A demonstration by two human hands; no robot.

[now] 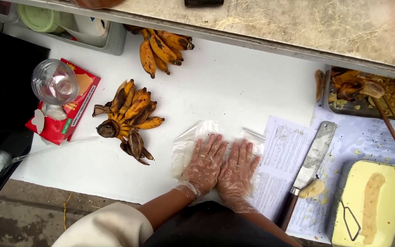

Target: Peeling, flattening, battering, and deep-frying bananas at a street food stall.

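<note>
Both my hands wear thin clear plastic gloves. My left hand [205, 163] and my right hand [238, 168] lie flat, side by side, fingers spread, pressing down on a clear plastic sheet [189, 138] spread on the white table top [234, 87]. Whether anything lies under the sheet beneath my palms is hidden. A bunch of ripe, dark-spotted bananas [129, 118] lies to the left of my hands. A second bunch [162, 48] rests further back by the counter edge.
A cleaver [311, 165] with batter on it lies on printed paper [284, 151] to the right. A tray of yellow batter [374, 204] holds a coated piece. Behind it is a tray of peels [362, 91]. A clear cup [55, 82] sits on a red tissue box [69, 114].
</note>
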